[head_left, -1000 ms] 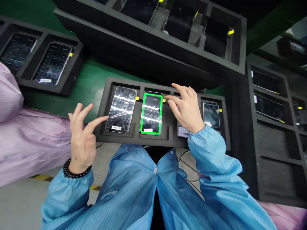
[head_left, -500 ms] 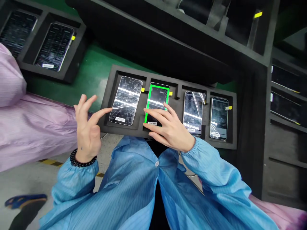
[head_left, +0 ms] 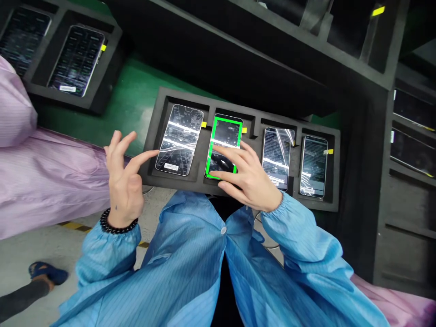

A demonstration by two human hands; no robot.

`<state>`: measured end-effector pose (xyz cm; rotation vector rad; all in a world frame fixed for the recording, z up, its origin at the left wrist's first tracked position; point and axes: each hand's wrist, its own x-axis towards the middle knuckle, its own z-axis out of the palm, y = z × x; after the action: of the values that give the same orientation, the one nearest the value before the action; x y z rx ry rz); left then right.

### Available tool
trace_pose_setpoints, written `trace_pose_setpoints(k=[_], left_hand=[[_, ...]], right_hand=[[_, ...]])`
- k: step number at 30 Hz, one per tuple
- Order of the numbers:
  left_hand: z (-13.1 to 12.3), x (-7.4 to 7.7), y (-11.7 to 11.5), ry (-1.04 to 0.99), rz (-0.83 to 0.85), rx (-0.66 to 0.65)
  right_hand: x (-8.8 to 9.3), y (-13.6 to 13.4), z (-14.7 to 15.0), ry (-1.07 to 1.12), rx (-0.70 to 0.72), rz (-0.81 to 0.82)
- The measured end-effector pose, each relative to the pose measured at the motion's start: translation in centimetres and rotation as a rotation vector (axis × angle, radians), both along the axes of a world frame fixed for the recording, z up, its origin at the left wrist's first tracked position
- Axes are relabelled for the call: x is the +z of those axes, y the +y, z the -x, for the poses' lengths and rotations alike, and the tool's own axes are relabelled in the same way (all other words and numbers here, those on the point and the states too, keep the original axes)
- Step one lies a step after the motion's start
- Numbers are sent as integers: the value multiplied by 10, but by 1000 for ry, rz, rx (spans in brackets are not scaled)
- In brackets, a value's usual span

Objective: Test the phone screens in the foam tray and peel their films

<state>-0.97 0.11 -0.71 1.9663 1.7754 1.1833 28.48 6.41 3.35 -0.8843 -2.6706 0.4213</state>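
The right hand (head_left: pixel 250 181) is open, its fingers (head_left: pixel 235 156) spread flat over the lower half of a dark-screened smartphone with a bright green border (head_left: pixel 227 134). The thumb lies along the phone's near edge, and nothing is gripped. That phone lies face up in the second slot from the left of a black foam tray with four slots (head_left: pixel 177 181), and its upper half shows beyond the fingertips.

The left hand (head_left: pixel 124 175) is also open and holds nothing. The index finger points right, its tip at the tray's left rim, just beside a glossy smartphone with white streaks of reflected light (head_left: pixel 180 138) in the first slot. Whether the tip touches the foam cannot be told. The other fingers are raised and fanned. A bracelet of dark beads (head_left: pixel 117 225) circles this wrist, and both arms wear light blue striped sleeves (head_left: pixel 299 245).

To the right of the covered phone, the third slot holds a smartphone with a film lifting at its top corner (head_left: pixel 277 154). The fourth slot holds a smaller dark smartphone (head_left: pixel 313 165). Small yellow tabs (head_left: pixel 203 124) stick out beside the phones.

The tray rests on the near edge of a green bench (head_left: pixel 126 104). Farther left on the bench is another black foam tray (head_left: pixel 85 106) with dark phones in it. A large black foam rack (head_left: pixel 238 63) rises behind, and more stand stacked at the right. A co-worker's pale pink sleeve (head_left: pixel 51 172) crosses the left side.
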Motion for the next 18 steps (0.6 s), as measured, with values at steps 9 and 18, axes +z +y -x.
trace_pose_setpoints(k=[9, 18], left_hand=[[0, -1, 3, 7, 4, -1], [0, 1, 7, 19, 2, -2]], right_hand=[[5, 4, -1, 8, -16, 63], [-1, 21, 35, -146, -50, 113]])
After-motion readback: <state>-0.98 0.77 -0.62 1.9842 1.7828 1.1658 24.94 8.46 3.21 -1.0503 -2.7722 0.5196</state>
